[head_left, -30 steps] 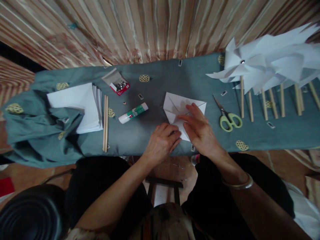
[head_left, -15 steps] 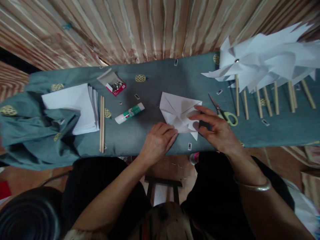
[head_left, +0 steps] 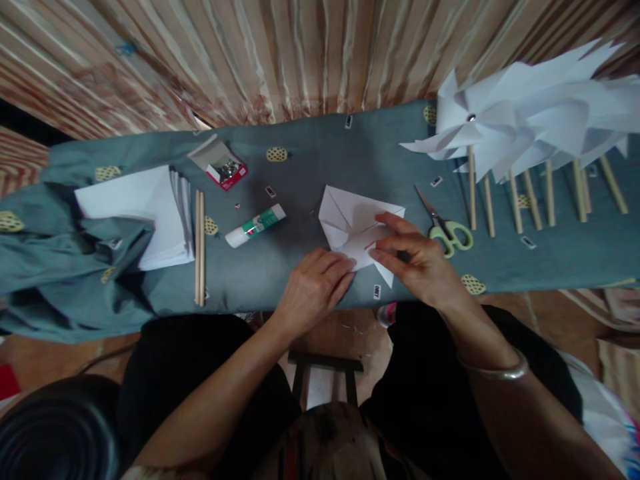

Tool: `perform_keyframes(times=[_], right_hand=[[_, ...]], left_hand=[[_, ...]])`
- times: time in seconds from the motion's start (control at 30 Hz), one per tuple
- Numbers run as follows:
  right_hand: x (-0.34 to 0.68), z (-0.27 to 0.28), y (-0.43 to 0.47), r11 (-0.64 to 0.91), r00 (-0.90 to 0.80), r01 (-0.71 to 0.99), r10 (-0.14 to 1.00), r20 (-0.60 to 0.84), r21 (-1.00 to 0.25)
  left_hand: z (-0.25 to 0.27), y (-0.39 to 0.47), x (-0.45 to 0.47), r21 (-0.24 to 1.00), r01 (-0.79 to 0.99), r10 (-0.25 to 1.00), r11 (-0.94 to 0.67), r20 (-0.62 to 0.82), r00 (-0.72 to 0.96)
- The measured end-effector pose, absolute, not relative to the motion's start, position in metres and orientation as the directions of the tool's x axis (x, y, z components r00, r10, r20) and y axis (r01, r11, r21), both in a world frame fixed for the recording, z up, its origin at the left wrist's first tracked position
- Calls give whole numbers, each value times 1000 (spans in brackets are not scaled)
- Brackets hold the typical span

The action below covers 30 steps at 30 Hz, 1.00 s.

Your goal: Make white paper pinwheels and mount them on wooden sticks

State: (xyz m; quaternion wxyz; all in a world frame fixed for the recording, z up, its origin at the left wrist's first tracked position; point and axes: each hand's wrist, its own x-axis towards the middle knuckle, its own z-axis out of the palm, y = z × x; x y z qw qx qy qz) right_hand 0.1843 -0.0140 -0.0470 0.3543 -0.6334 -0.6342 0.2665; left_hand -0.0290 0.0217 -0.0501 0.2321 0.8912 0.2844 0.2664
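Note:
A cut white paper sheet [head_left: 357, 205] lies on the cloth in front of me, with its corners folded in toward the middle. My left hand [head_left: 316, 283] has its fingers together on the sheet's lower left edge, gripping it there. Over the right half, my right hand [head_left: 415, 260] bends a paper flap inward between thumb and fingers, the index finger lying higher on the sheet. A pointed corner of the paper sticks out below. Just right of that hand, scissors with light green handles [head_left: 451, 237] rest on the cloth.
To the left lie a glue stick [head_left: 255, 225], an opened box of metal pins [head_left: 227, 172], two wooden sticks [head_left: 199, 247] and stacked white paper [head_left: 135, 193]. White paper pinwheels [head_left: 525, 113] on wooden sticks are piled at the right. A striped curtain [head_left: 320, 53] hangs behind the cloth-covered table.
My right hand has moved left and closed over the right side of the paper, bringing a flap inward. The left hand stays in place on the lower edge.

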Motion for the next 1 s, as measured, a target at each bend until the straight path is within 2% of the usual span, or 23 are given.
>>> perform_keyframes(times=[0.13, 0.33, 1.0], right_hand=[[176, -50, -11, 71, 88, 707, 978, 188, -704], [167, -53, -10, 55, 102, 771, 973, 209, -635], [158, -49, -9, 27, 137, 822, 960, 244, -569]], left_hand=[[-50, 19, -28, 572, 357, 616, -738, 357, 702], [-56, 19, -28, 563, 352, 606, -748, 361, 709], [-57, 20, -26, 582, 367, 634, -725, 358, 686]])
